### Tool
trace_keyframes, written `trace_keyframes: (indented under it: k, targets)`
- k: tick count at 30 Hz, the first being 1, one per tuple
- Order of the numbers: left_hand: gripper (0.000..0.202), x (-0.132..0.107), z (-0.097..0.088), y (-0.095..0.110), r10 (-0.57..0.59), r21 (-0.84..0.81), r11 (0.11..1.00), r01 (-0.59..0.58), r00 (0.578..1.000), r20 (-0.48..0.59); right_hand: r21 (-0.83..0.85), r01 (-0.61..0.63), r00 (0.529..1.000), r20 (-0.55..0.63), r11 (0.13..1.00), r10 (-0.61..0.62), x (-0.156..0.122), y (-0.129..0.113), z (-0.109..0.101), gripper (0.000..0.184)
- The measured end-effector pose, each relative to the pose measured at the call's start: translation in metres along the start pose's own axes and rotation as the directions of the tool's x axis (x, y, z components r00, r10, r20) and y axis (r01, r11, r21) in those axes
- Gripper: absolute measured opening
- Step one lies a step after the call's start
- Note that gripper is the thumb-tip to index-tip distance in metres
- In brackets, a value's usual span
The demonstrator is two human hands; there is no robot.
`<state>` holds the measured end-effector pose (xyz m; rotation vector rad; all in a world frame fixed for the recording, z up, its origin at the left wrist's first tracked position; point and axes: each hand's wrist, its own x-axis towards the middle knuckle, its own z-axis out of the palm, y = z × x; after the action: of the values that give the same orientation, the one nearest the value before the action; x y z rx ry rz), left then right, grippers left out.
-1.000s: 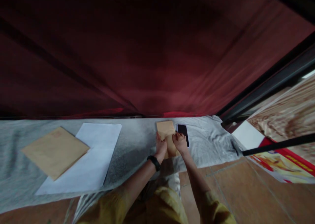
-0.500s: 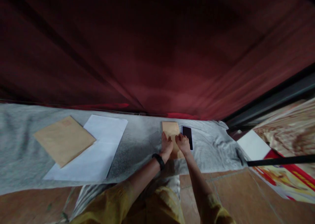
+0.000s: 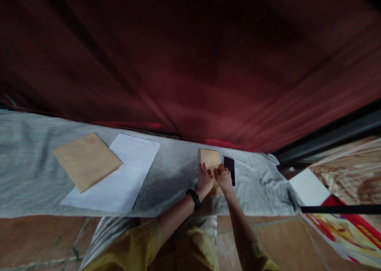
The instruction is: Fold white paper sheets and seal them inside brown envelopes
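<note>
On the grey-cloth-covered counter (image 3: 175,171), far L, I've got a square tan paper envelope (image 3: 87,161) partly atop a white paper sheet (image 3: 136,165); then, well apart, a narrow tan paper packet (image 3: 208,156) w/ L hand (image 3: 205,181) and R hand (image 3: 224,178) over it, fingers curled, can't tell if gripping; just R, a black-screened phone (image 3: 229,163) w/ pale rim.

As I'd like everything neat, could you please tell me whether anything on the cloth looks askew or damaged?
The large brown envelope looks slightly askew: it lies diagonally across the white paper, jutting past its left side, while the small brown packet and smartphone lie nearly straight. No damage is visible.
</note>
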<state>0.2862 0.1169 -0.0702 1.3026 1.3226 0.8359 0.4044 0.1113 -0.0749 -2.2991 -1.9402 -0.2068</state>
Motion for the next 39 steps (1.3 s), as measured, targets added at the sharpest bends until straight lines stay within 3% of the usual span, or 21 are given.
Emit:
trace_keyframes:
  k: [6,16,20,23,26,30,33,36,39]
  targets:
    - [0.080,-0.032,-0.009,-0.011,0.007,0.030,1.000,-0.008,1.000,0.024,-0.003,-0.013,1.000,-0.024,1.000,0.013,-0.003,-0.003,-0.002,0.014]
    - [0.081,-0.039,-0.024,-0.008,0.044,0.045,0.998,-0.046,0.998,0.045,-0.002,-0.042,0.997,-0.063,0.999,0.041,-0.005,-0.007,-0.009,0.020]
    - [0.074,-0.056,-0.042,-0.010,0.075,0.086,0.993,-0.079,0.996,0.051,0.055,-0.008,0.990,-0.143,0.998,0.016,-0.009,-0.006,-0.020,0.031]
    - [0.071,-0.079,-0.076,-0.024,0.205,0.222,0.952,-0.208,0.978,0.037,0.190,0.034,0.977,-0.214,0.981,0.007,-0.020,-0.012,-0.027,0.042]
    - [0.065,-0.107,-0.130,-0.046,0.352,0.434,0.850,-0.298,0.935,-0.047,0.355,0.078,0.978,-0.206,0.931,-0.003,-0.041,-0.033,-0.025,0.044]
    - [0.060,-0.144,-0.210,-0.074,0.384,0.714,0.690,-0.123,0.898,-0.216,0.542,0.172,0.981,-0.167,0.823,-0.095,-0.074,-0.081,-0.012,0.040]
    - [0.065,-0.165,-0.257,-0.090,0.391,0.811,0.584,0.044,0.860,-0.328,0.613,0.195,0.981,-0.136,0.766,-0.140,-0.094,-0.117,-0.001,0.040]
    - [0.065,-0.176,-0.283,-0.101,0.366,0.852,0.516,0.088,0.877,-0.312,0.610,0.220,0.975,-0.123,0.761,-0.183,-0.107,-0.142,0.006,0.040]
    - [0.051,-0.178,-0.290,-0.104,0.315,0.881,0.464,0.090,0.913,-0.259,0.534,0.246,0.969,-0.107,0.809,-0.224,-0.114,-0.153,0.007,0.042]
